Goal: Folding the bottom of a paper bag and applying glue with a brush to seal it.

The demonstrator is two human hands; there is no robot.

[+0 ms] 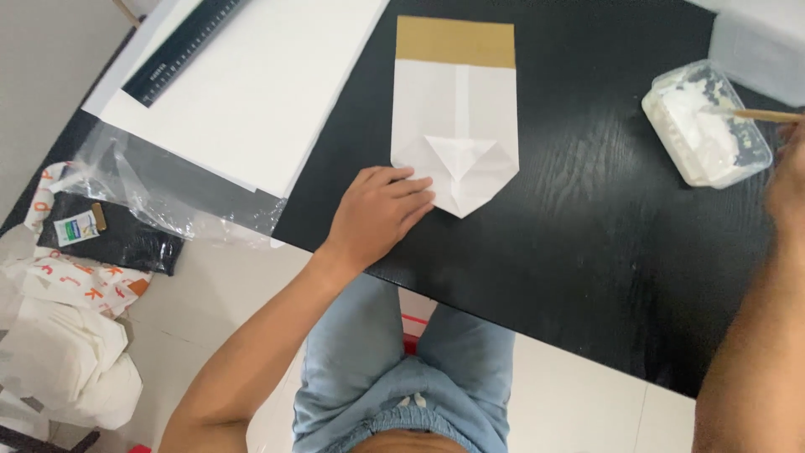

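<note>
A folded white paper bag (455, 126) with a brown band at its far end lies flat on the black table (587, 252). My left hand (381, 210) rests on the table with its fingertips on the bag's near left corner. My right hand (790, 180) is at the right edge of view and holds a thin wooden stick (765, 116). The stick's tip reaches into a clear plastic tub (706, 124) of white paste.
A large white sheet (251, 92) with a black ruler (180, 50) on it lies at the far left, over clear plastic wrap (159, 189). A translucent box (759, 42) stands at the far right corner. Bags and cloth (67, 310) lie on the floor at left.
</note>
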